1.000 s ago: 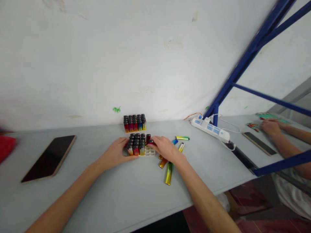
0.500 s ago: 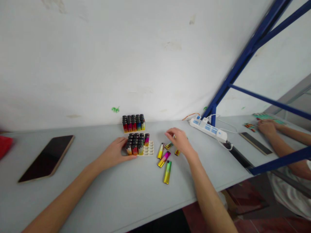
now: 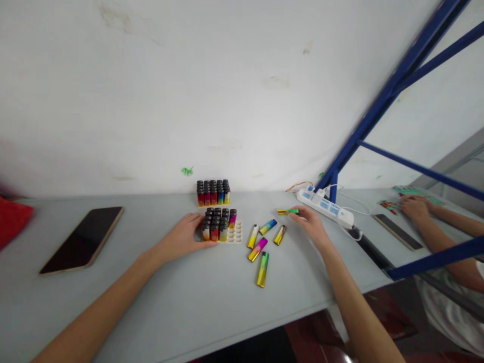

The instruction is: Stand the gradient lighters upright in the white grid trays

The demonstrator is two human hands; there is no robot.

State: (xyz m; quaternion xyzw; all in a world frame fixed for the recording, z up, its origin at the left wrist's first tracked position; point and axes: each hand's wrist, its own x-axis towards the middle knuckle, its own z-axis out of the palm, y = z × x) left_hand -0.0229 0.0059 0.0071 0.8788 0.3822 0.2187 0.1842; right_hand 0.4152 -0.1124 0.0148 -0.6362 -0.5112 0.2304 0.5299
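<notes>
My left hand (image 3: 185,234) is closed round the left end of a white tray (image 3: 237,236) with round-edged slots, its thumb along the front edge. Black-topped lighters (image 3: 214,229) stand upright in the tray's left part; slots at its right end hold nothing. Further right, my right hand (image 3: 309,223) pinches the green end of a green-and-yellow lighter (image 3: 288,212) lying at the table's surface. Several loose lighters lie between the hands, among them a pink-and-yellow lighter (image 3: 257,250), a blue-and-yellow lighter (image 3: 268,227) and another green-and-yellow one nearest me.
A full block of upright lighters (image 3: 213,193) stands behind, near the wall. A tablet-like dark device (image 3: 82,241) and a red item (image 3: 13,219) lie left. On the right are a power strip (image 3: 325,206), blue metal frame (image 3: 363,121) and another person's hands (image 3: 416,207).
My right hand has moved right, uncovering the blue-and-yellow and gold lighters, and now pinches a green-and-yellow one. My left hand stays at the tray; the view has shifted slightly.
</notes>
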